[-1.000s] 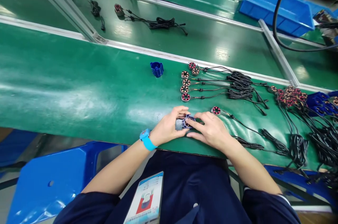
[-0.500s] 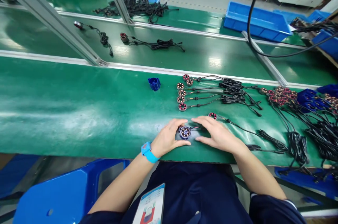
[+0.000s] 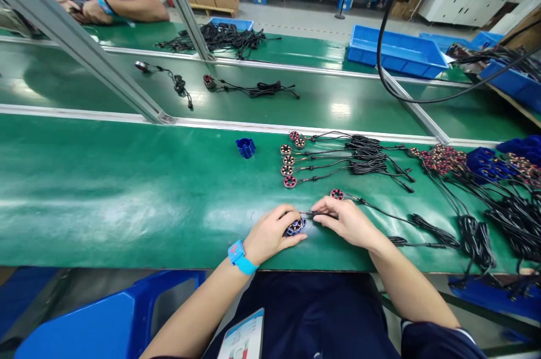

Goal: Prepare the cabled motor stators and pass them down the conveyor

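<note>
Now, L grip [image 3: 270,235]: motor [image 3: 295,226], R grip [image 3: 349,221]: wire [image 3: 310,213]

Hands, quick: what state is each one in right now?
The left hand is closed on the motor.
The right hand is closed, with its fingertips pinching the motor's wire.

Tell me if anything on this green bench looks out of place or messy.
Nothing looks damaged or spilled. One blue cap sits alone, left of the lined-up stators, and the cabled parts at the right lie in a tangled heap.
</note>
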`<state>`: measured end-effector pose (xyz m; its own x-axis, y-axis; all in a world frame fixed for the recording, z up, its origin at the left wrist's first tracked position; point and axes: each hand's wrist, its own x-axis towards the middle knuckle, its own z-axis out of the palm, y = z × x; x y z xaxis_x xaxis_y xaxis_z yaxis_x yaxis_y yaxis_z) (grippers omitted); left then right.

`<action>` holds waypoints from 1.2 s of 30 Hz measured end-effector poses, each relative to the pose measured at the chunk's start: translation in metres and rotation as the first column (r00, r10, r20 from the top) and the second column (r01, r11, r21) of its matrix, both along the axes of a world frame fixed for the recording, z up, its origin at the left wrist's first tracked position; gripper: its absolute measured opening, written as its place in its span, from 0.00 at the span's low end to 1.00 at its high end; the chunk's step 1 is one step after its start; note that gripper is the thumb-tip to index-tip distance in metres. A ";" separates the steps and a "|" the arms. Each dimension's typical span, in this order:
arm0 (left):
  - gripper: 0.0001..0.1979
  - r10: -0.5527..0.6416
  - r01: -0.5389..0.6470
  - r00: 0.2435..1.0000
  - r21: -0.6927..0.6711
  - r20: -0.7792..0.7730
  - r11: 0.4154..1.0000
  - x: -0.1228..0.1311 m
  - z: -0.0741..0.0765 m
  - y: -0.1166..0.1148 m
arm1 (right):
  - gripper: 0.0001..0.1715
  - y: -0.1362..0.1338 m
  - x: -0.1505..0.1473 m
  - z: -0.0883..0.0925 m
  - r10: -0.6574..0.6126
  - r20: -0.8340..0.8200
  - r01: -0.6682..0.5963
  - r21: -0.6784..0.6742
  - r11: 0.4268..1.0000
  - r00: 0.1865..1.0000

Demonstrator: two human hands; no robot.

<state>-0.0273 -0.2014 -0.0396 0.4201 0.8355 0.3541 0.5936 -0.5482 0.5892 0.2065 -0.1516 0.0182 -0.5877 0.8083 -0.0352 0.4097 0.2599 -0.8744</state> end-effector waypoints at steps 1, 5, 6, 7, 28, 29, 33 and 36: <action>0.14 0.017 -0.017 1.000 0.004 -0.007 1.000 0.001 0.000 -0.001 | 0.07 0.000 -0.001 -0.001 -0.016 -0.004 0.016 0.007 1.000 1.000; 0.13 0.111 -0.109 0.992 0.032 -0.063 0.994 0.006 0.000 -0.001 | 0.11 -0.004 -0.009 -0.011 -0.070 -0.086 0.066 -0.052 0.996 0.994; 0.14 0.143 -0.139 0.986 0.039 -0.089 0.989 0.008 0.000 -0.001 | 0.11 -0.006 -0.012 -0.014 -0.074 -0.110 0.066 -0.070 0.995 0.991; 0.15 0.170 -0.166 0.979 0.046 -0.115 0.985 0.009 0.000 0.000 | 0.11 -0.009 -0.015 -0.017 -0.075 -0.126 0.067 -0.070 0.995 0.989; 0.09 0.120 -0.122 0.992 -0.044 -0.047 0.992 0.004 0.007 0.008 | 0.20 -0.033 -0.025 -0.031 -0.080 0.484 -0.395 0.789 0.470 0.871; 0.09 0.116 -0.118 0.992 -0.038 -0.046 0.992 0.003 0.007 0.008 | 0.20 -0.033 -0.025 -0.032 -0.085 0.487 -0.395 0.788 0.473 0.869; 0.11 0.112 -0.112 0.994 -0.013 -0.012 0.994 0.002 0.004 0.010 | 0.20 -0.027 -0.018 -0.040 -0.071 0.388 -0.314 0.829 0.463 0.919; 0.16 0.127 -0.128 0.991 0.007 0.049 0.992 0.000 -0.001 0.009 | 0.19 -0.020 -0.014 -0.039 -0.073 0.321 -0.261 0.865 0.429 0.944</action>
<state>-0.0270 -0.1920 -0.0408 0.2927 0.8773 0.3803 0.6301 -0.4762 0.6134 0.1926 -0.1718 -0.0209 -0.7591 0.4210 0.4965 0.4943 0.8691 0.0189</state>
